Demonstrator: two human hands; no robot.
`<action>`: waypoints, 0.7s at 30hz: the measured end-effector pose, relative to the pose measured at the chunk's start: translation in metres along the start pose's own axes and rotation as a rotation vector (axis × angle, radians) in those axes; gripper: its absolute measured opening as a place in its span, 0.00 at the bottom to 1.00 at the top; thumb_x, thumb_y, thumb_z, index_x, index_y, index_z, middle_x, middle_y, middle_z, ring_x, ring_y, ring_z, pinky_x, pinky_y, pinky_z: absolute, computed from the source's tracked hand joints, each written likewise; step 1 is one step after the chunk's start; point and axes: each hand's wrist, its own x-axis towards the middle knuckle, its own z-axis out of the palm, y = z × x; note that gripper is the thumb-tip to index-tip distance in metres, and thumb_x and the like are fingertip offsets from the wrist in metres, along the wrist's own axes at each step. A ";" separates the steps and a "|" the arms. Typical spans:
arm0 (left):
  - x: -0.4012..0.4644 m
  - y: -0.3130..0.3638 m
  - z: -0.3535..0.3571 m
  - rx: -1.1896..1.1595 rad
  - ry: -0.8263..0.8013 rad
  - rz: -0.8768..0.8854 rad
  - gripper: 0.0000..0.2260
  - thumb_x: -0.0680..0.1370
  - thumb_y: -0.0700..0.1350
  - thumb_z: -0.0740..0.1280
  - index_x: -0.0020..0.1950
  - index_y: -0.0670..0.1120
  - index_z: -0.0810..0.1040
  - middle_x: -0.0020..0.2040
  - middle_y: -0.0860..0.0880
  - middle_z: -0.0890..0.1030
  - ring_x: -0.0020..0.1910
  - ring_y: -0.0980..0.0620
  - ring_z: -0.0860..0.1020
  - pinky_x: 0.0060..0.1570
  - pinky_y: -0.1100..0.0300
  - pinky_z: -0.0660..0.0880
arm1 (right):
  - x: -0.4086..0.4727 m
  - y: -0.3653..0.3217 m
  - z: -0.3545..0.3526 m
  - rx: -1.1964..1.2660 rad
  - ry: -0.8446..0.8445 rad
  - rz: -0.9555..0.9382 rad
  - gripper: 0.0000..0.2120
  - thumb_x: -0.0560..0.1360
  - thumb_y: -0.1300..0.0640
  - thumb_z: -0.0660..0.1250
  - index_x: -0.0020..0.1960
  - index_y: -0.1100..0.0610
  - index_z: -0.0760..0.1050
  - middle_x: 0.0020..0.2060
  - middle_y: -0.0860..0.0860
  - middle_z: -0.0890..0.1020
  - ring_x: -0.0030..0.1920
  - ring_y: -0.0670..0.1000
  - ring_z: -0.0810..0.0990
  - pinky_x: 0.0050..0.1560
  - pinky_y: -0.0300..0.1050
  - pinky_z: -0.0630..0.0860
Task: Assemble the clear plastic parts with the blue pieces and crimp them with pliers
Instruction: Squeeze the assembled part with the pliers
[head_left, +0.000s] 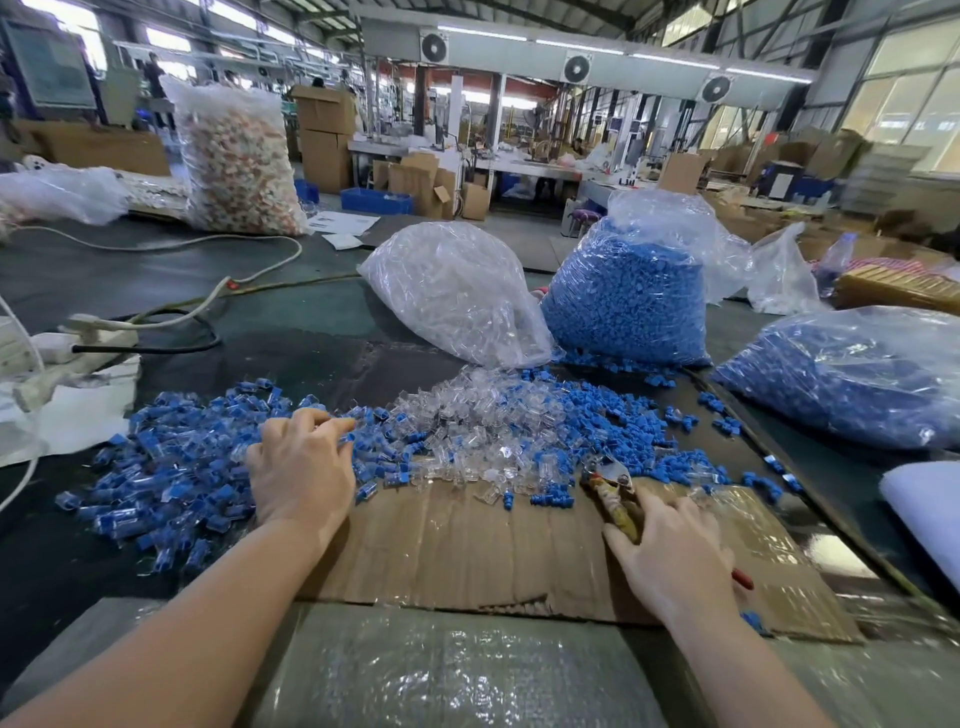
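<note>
A heap of assembled clear-and-blue parts (166, 462) lies at the left of a flattened cardboard sheet (467, 545). In the middle is a pile of clear plastic parts (467, 436), and to its right loose blue pieces (623, 421). My left hand (301, 467) rests palm down on the assembled heap, its fingertips among the parts at the pile's edge; what they hold is hidden. My right hand (670, 551) lies over the pliers (615, 493), fingers curled round the handles, with the metal jaws pointing away from me.
A bag of clear parts (457, 291) and two bags of blue pieces (628, 296) (852, 374) stand behind and to the right. A power strip with cables (98, 338) lies at the left. Bubble wrap (457, 670) covers the near edge.
</note>
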 end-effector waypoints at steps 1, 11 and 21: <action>-0.001 0.005 0.002 -0.041 0.004 0.029 0.10 0.77 0.46 0.65 0.58 0.51 0.80 0.55 0.50 0.77 0.56 0.47 0.67 0.54 0.53 0.61 | 0.000 -0.002 -0.002 -0.046 0.010 0.002 0.27 0.76 0.38 0.58 0.72 0.47 0.61 0.65 0.53 0.69 0.67 0.55 0.65 0.67 0.54 0.63; -0.018 0.042 0.018 -0.114 -0.201 0.330 0.15 0.78 0.50 0.63 0.65 0.56 0.73 0.57 0.56 0.74 0.57 0.55 0.65 0.59 0.59 0.60 | 0.001 -0.056 0.014 0.207 0.140 -0.472 0.13 0.79 0.57 0.60 0.62 0.50 0.73 0.56 0.46 0.76 0.57 0.46 0.71 0.62 0.38 0.67; -0.035 0.071 0.029 -0.189 -0.270 0.409 0.14 0.78 0.54 0.62 0.63 0.57 0.75 0.54 0.57 0.73 0.54 0.55 0.65 0.58 0.59 0.59 | 0.003 -0.079 0.027 0.202 0.130 -0.477 0.09 0.79 0.62 0.56 0.55 0.53 0.70 0.54 0.48 0.77 0.57 0.49 0.72 0.54 0.39 0.67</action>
